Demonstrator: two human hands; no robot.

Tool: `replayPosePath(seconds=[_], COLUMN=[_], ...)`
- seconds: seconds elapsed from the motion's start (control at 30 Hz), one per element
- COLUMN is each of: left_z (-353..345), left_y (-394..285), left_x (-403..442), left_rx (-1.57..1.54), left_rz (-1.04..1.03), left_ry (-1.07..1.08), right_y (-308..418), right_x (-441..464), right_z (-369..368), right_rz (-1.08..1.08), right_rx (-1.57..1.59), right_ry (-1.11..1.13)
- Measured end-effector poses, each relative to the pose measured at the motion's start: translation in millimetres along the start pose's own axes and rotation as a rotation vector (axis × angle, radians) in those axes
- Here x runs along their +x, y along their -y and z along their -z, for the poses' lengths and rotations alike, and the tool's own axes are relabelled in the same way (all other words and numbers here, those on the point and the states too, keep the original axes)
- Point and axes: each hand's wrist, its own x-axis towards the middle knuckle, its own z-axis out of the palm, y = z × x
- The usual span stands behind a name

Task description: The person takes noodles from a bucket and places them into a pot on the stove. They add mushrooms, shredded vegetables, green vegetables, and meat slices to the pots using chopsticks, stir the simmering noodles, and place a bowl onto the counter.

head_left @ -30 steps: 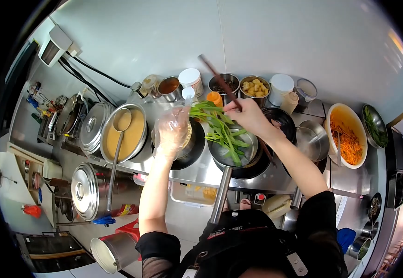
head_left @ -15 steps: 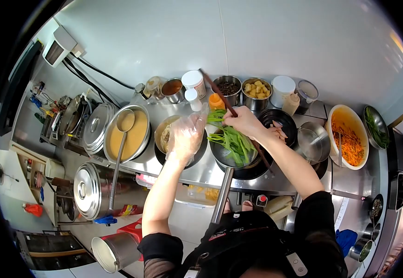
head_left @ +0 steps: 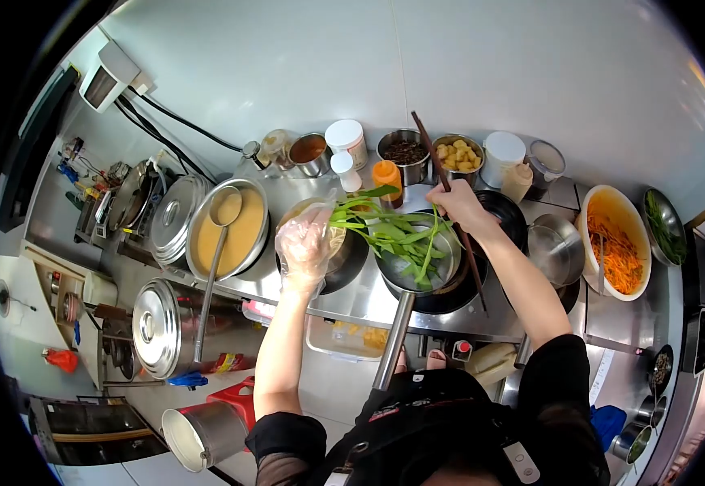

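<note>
My left hand point(head_left: 305, 243), in a clear plastic glove, is closed on the stem end of long green leafy vegetables point(head_left: 405, 235). It is over a bowl on the dark burner, partly hiding the noodles in it. The leaves stretch right from the glove and hang over a long-handled pan point(head_left: 401, 279). My right hand point(head_left: 462, 206) is closed round long dark chopsticks point(head_left: 474, 259) at the pan's right side, with some leaf ends beside its fingers. The chopsticks slant from the back containers down past the pan's right edge.
A pot of tan broth point(head_left: 239, 235) with a ladle stands left. Sauce point(head_left: 308, 154), potato pieces point(head_left: 459, 155) and an orange bottle point(head_left: 387, 180) line the back. At right are an empty-looking steel pot point(head_left: 553, 249), shredded carrot point(head_left: 615, 255) and a bowl of greens point(head_left: 664, 227).
My left hand has moved left from the pan's edge, drawing the greens out sideways over the pan. My right hand has shifted right and the chopsticks are steeper.
</note>
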Motion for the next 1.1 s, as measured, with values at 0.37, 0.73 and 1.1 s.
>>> replayPosePath(seconds=[0.37,0.73,1.1], left_z=[8.1,-15.4,-31.2], left_y=[7.4,-17.1,-23.0], left_x=[-9.0,3.9,12.4], left_rx=[-0.070,-0.223,-0.283], left_rz=[-0.003,0.152,0.157], left_ry=[0.010,0.095,0.152], right_y=[6.9,45.7,31.7], right_x=[-7.0,-34.1,-17.9], right_z=[-20.1,-56.1,-47.3], right_rz=[0.337,0.477,0.346], right_rx=[-0.470,-0.406,-0.316], right_ry=[-0.190,0.072,0.047])
